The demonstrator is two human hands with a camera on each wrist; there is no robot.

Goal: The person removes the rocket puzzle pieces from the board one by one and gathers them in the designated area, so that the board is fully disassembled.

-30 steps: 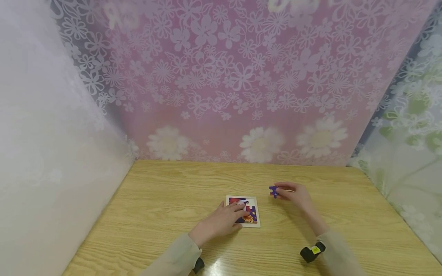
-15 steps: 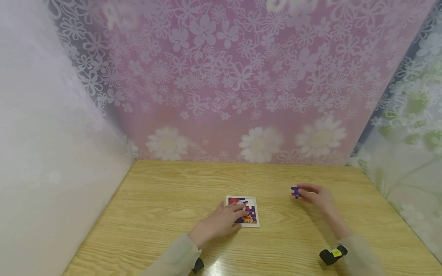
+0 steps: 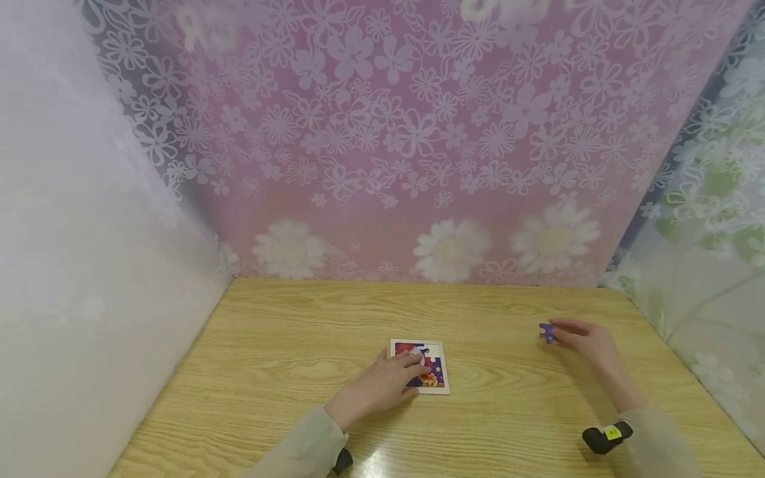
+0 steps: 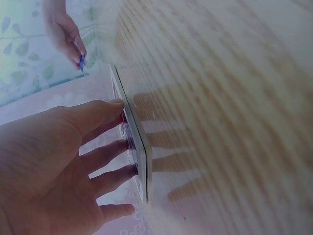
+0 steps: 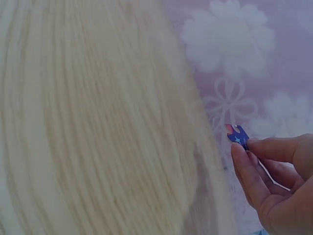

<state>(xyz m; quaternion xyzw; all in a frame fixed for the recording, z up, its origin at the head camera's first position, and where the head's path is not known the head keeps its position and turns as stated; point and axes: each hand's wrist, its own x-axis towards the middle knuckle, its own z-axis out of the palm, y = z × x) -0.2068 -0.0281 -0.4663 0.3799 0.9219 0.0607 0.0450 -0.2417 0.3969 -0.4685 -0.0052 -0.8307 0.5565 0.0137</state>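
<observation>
A small jigsaw puzzle (image 3: 439, 378) in a white-edged tray lies flat on the table, its picture purple and red with yellow stars. One gap shows white at its upper right. My left hand (image 3: 385, 382) rests on the puzzle's left part with spread, fairly straight fingers, hiding some of the picture; in the left wrist view its fingertips (image 4: 131, 170) touch the board. Off to the right, my right hand (image 3: 588, 345) pinches a purple jigsaw piece (image 3: 546, 333) between thumb and fingers, held above the table. The right wrist view shows the piece (image 5: 237, 137) with a red corner.
The wooden table (image 3: 287, 332) extends around both hands. A pink flowered backdrop (image 3: 382, 166) stands at its far edge. A pale wall (image 3: 107, 265) bounds the left side and a leaf-patterned one (image 3: 711, 265) the right.
My right hand has moved steadily to the right with the jigsaw piece, away from the puzzle. The left hand has stayed on the board.
</observation>
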